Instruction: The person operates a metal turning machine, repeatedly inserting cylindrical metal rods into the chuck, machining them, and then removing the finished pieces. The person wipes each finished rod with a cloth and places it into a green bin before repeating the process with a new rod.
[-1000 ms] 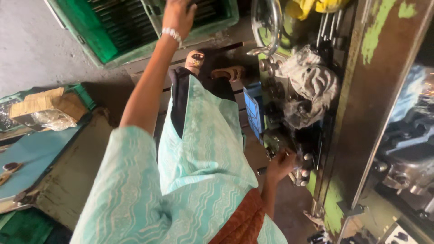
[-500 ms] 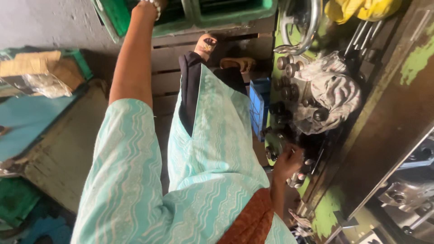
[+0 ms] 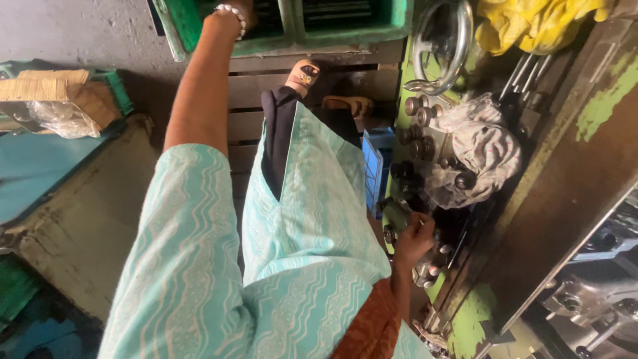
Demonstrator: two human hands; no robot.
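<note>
Lying at the far left, a torn brown cardboard piece with crumpled clear plastic (image 3: pixel 50 100) rests on a blue-painted desk (image 3: pixel 46 163), well apart from both hands. Beside it, the person's left arm in a pale green patterned sleeve (image 3: pixel 179 252) stretches up the frame. The left hand (image 3: pixel 232 8) wears a beaded white bracelet (image 3: pixel 232 13) at the wrist and reaches over the rim of a green plastic crate (image 3: pixel 286 36); the frame edge cuts off the fingers, so whether that grip is open or closed cannot be told. Below the crate sits a slatted wooden pallet (image 3: pixel 319 83), where a sandalled foot (image 3: pixel 304 74) stands.

Further right, the right hand (image 3: pixel 412 242) rests against the front of a dark, greasy metal machine (image 3: pixel 531 199) with chipped green paint. Its fingers are curled loosely around a small round metal knob (image 3: pixel 392 233) at the machine's lower edge, touching it; the grip looks partly closed on the knob, though the fingertips are hidden behind the hand. Just above, a row of black and steel knobs (image 3: pixel 419 116) lines the panel. A crumpled grey-white rag (image 3: pixel 482 156) lies next to them. A shiny metal handwheel (image 3: pixel 442 43) stands above the rag, and a yellow cloth (image 3: pixel 531 23) hangs at the top right.
</note>
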